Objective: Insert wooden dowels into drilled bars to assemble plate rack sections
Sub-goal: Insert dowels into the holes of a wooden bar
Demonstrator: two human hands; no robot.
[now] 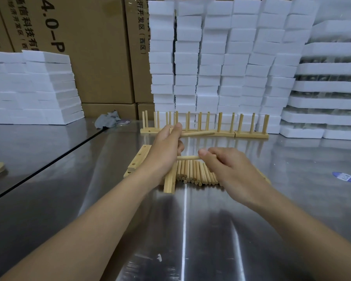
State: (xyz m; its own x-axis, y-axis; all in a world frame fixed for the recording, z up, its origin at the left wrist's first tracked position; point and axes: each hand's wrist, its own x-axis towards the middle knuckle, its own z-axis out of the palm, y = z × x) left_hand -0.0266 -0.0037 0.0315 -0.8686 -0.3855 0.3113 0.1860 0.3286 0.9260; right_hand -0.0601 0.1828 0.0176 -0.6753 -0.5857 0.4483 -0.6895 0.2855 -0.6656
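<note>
Behind dowel pile (193,172), finished racks (251,135), foam blocks (221,57)

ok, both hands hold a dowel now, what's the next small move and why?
Probably the right hand lifts its pinched dowel off the loose pile toward the left hand, which grips a second dowel; the drilled bars lie beside the pile, unheld.

Two held dowels (197,134) by my count, one in the left hand (164,147), one in the right hand (229,167). Loose dowels (190,171) under the right hand: fifteen-plus, too bunched to count. Upright dowels (220,121) beyond both hands: about fifteen. One rag (107,121).
</note>
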